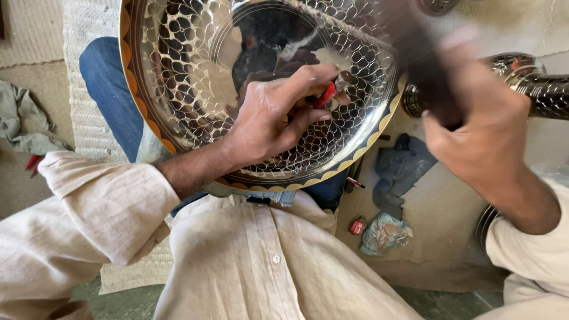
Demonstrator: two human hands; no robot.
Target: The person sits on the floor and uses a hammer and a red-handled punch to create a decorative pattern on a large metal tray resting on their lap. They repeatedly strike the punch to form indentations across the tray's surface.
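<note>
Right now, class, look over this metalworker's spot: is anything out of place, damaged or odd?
Nothing looks damaged. The engraved metal plate rests on the lap, the left hand holds a red-handled tool to it, and the right hand grips a blurred dark tool. Crumpled cloths and a small red item lie scattered on the floor, merely untidy.

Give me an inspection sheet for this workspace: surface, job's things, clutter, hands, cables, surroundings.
Surface: dusty beige floor; the person sits on it, a woven mat under the leg.
Job's things: big round metal tray, shiny, with a scale pattern and an orange-edged rim, resting on the lap; small red-handled tool set against the tray's face.
Clutter: blue-grey rag, crumpled teal bag, small red item, grey cloth at far left.
Hands: left hand with fingers closed on the tool; right hand raised, gripping a dark blurred object.
Cables: nothing seen.
Surroundings: patterned metal vessel at right.
</note>
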